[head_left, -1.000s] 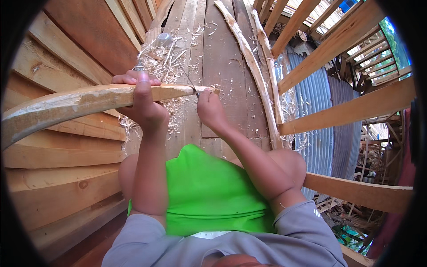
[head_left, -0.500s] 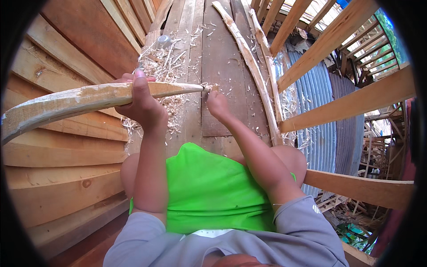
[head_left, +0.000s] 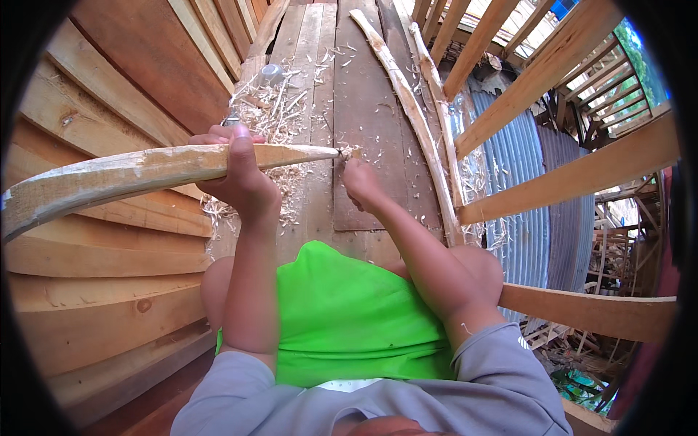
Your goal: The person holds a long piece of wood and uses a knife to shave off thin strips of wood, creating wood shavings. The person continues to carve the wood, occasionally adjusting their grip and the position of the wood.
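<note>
My left hand (head_left: 243,182) is closed around a long curved piece of pale wood (head_left: 109,176), thumb across its top face. The wood runs from the left edge of the view and tapers to a thin point just right of that hand. At this point my right hand (head_left: 361,182) is closed in a fist on what looks like a small knife (head_left: 340,153). Only a dark sliver of it shows against the tip; the fist hides the rest. Curled shavings (head_left: 352,151) cling around the tip.
Wood shavings (head_left: 280,109) litter the plank floor (head_left: 367,109), thickest beside the plank wall (head_left: 102,261) at left. A clear cup (head_left: 270,73) stands among them. Two long peeled poles (head_left: 407,102) lie along the right side, next to wooden railing (head_left: 574,178) and corrugated metal sheets (head_left: 520,182).
Both hands and the wood sit slightly lower and further right; the whole view has shifted a little too. My left hand keeps its grip, and my right fist stays at the tip.
</note>
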Demonstrator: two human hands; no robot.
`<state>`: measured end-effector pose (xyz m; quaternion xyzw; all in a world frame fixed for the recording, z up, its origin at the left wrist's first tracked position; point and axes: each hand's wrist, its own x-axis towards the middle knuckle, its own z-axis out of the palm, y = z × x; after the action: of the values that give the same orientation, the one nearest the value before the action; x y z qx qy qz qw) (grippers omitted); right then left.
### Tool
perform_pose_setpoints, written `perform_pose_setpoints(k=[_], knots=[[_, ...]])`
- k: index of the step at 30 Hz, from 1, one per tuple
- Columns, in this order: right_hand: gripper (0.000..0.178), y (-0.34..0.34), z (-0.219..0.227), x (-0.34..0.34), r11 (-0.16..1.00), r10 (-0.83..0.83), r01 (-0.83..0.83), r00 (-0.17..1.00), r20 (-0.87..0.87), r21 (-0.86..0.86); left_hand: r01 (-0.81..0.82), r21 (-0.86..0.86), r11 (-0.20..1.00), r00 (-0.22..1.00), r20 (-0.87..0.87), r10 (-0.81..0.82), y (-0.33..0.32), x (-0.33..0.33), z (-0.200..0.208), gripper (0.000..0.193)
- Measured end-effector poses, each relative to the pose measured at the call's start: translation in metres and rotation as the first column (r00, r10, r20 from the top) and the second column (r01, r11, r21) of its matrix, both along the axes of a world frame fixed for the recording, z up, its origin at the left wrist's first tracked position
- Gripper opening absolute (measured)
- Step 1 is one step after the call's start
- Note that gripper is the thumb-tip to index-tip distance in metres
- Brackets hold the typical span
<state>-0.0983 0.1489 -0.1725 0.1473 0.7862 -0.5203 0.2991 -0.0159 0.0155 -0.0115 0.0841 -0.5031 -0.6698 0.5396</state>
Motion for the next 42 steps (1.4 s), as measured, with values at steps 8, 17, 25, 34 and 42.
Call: perform_pose_setpoints(k=[8,17,25,34,42], knots=[[0.063,0.009,-0.002,-0.001,0.944,0.301,-0.238,0.906,-0.297,0.229,0.24,0.018,0.971,0.967,-0.092,-0.238,-0.003,0.001,-0.007,0.024],[0.063,-0.008,0.022,0.017,0.944,0.311,-0.248,0.889,-0.336,0.216,0.228,0.015,0.974,0.969,-0.101,-0.225,-0.014,0.006,-0.013,0.021],[0.065,0.0,-0.027,-0.006,0.99,0.06,-0.027,0.97,-0.237,0.139,0.061,0.003,0.998,0.998,-0.015,-0.061,-0.003,0.001,-0.003,0.022],[0.06,0.023,-0.05,-0.018,0.961,0.196,-0.016,0.739,-0.645,0.275,0.173,-0.004,0.985,0.98,-0.095,-0.173,-0.001,-0.005,-0.001,0.019],[0.063,-0.01,0.028,0.018,0.977,0.196,-0.164,0.942,-0.272,0.137,0.116,-0.019,0.993,0.991,-0.06,-0.117,-0.011,0.001,-0.007,0.02]])
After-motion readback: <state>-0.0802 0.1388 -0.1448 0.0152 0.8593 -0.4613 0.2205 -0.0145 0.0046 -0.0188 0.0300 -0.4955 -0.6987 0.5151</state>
